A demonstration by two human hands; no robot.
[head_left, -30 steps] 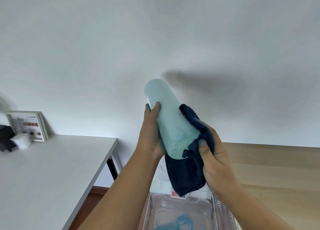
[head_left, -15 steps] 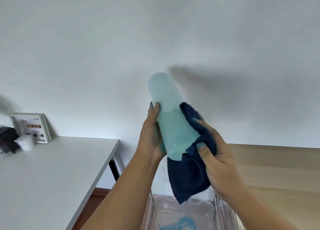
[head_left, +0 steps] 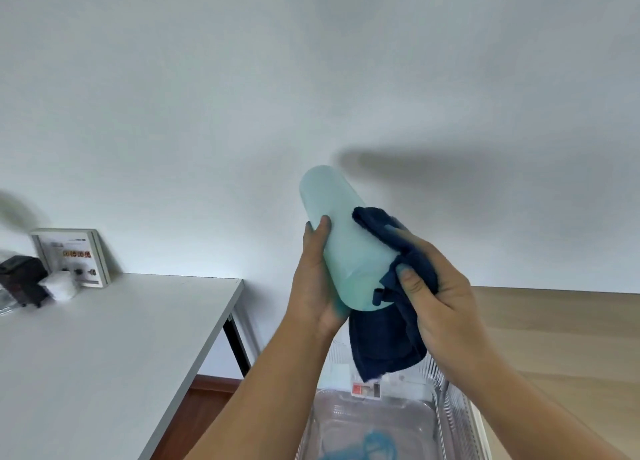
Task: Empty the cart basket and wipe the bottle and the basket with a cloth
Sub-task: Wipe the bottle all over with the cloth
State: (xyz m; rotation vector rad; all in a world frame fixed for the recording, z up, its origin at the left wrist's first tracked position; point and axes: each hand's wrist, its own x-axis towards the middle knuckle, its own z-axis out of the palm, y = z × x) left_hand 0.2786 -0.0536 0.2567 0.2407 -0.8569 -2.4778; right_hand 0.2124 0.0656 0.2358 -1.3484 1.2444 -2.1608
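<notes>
The bottle is held up over the basket. The left hand wraps round its lower end, and the right hand squeezes the cloth against it. It looks hard, light and slippy, so hold tight.

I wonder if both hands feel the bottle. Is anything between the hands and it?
Yes. The dark blue cloth lies between the right hand and the bottle. The left hand grips the bottle bare, nothing between.
</notes>
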